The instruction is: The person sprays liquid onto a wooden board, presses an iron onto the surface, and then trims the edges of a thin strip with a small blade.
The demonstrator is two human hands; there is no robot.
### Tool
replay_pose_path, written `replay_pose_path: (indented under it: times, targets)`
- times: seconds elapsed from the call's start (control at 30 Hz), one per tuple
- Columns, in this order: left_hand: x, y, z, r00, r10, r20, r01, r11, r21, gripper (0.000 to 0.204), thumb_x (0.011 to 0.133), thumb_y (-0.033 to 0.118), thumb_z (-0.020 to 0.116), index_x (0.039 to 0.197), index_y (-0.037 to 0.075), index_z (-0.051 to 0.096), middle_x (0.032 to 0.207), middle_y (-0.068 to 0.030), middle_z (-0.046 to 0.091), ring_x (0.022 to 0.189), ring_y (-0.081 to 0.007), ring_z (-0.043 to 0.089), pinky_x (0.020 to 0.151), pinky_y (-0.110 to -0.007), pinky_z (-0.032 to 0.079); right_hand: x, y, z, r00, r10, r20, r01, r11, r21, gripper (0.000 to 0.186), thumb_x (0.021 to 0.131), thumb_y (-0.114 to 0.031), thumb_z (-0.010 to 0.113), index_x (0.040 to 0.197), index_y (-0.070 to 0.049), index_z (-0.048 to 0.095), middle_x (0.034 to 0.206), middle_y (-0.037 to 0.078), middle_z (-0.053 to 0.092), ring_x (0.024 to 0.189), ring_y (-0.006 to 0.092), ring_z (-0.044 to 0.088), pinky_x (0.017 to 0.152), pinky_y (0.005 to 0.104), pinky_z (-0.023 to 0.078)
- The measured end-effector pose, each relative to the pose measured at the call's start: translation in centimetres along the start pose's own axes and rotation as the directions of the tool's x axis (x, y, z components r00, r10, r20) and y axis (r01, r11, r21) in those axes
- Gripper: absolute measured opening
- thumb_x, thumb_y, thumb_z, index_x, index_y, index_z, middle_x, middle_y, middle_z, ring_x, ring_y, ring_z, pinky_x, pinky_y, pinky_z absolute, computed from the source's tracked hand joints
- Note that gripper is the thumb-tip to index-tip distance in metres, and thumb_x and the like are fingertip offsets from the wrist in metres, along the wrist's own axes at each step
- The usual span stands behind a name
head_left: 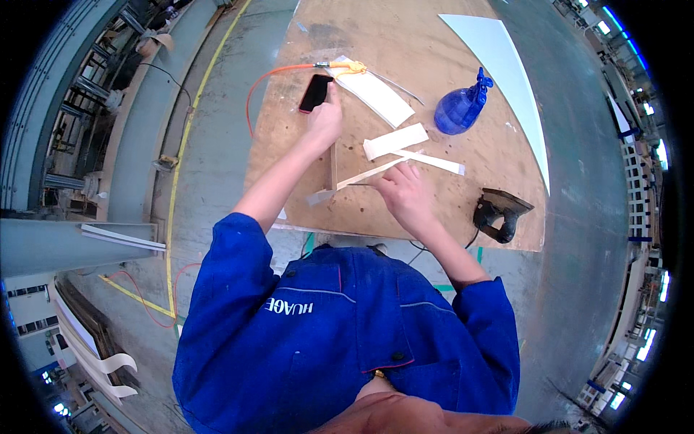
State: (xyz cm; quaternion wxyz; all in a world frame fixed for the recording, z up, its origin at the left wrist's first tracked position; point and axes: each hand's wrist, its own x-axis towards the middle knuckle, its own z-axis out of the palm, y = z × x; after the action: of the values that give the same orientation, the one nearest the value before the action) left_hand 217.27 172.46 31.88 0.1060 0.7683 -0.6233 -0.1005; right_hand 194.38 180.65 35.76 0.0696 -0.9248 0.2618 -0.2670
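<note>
My left hand (324, 124) reaches forward over the wooden table, its index finger stretched out onto the right edge of a black-screened phone (315, 94). Nothing shows in that hand. Closer to me, the fingers of my right hand (405, 189) are closed on the end of a narrow pale strip (367, 174); the exact grip is partly hidden. Another narrow strip (438, 162) runs out beyond these fingers to the right. Just past them lies a short, wide white strip (396, 141). A brown strip (333, 168) lies between my two hands.
A white board (379, 98) lies beyond the phone, under an orange-hosed air gun (352, 68). To the right stand a blue spray bottle (460, 110) and a dark iron (500, 215) near the table's front corner. A large pale sheet (506, 79) covers the table's right edge.
</note>
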Motion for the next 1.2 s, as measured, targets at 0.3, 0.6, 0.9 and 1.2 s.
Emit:
replay_pose_path:
  times: [0.3,0.6,0.9,1.2]
  targets:
    - [0.6,3.8,0.7,0.991,0.078,0.110,-0.084,0.995,0.053,0.071,0.080,0.010,0.043,0.136,-0.012,0.006,0.084,-0.0229,0.064,0.072,-0.0316,0.065,0.062,-0.043,0.051,2.9,-0.1,1.9,0.980,-0.171,0.100,0.177,0.983,-0.054,0.023,0.065,-0.009,0.057,0.086,-0.012,0.065,0.074,0.003,0.046,0.077,0.0190,0.047,0.069,0.0320,0.039]
    - [1.1,3.1,1.1,0.986,0.099,0.134,-0.102,0.995,0.013,0.072,0.078,0.009,0.044,0.135,-0.013,0.007,0.085,-0.0253,0.063,0.074,-0.0317,0.065,0.063,-0.042,0.052,1.3,-0.8,0.2,0.957,-0.159,0.243,0.175,0.983,-0.046,0.014,0.066,-0.015,0.054,0.078,-0.010,0.060,0.073,0.004,0.046,0.080,0.0193,0.046,0.073,0.0307,0.038]
    - [0.8,2.4,1.0,0.990,0.099,0.099,-0.099,0.995,0.003,0.072,0.078,0.009,0.043,0.136,-0.011,0.006,0.083,-0.0241,0.063,0.073,-0.0314,0.064,0.063,-0.042,0.052,2.9,-0.1,0.4,0.958,-0.171,0.229,0.182,0.983,-0.028,0.020,0.065,-0.009,0.056,0.082,-0.011,0.065,0.071,0.002,0.044,0.075,0.0182,0.045,0.069,0.0305,0.036]
    - [0.5,2.4,0.5,0.985,0.086,0.147,-0.086,0.996,-0.008,0.073,0.077,0.009,0.043,0.136,-0.011,0.005,0.082,-0.0234,0.063,0.073,-0.0326,0.064,0.061,-0.042,0.052,3.6,-1.0,-0.3,0.929,-0.232,0.287,0.275,0.954,-0.121,0.019,0.064,-0.010,0.055,0.081,-0.008,0.063,0.070,0.003,0.042,0.076,0.0188,0.045,0.069,0.0308,0.037]
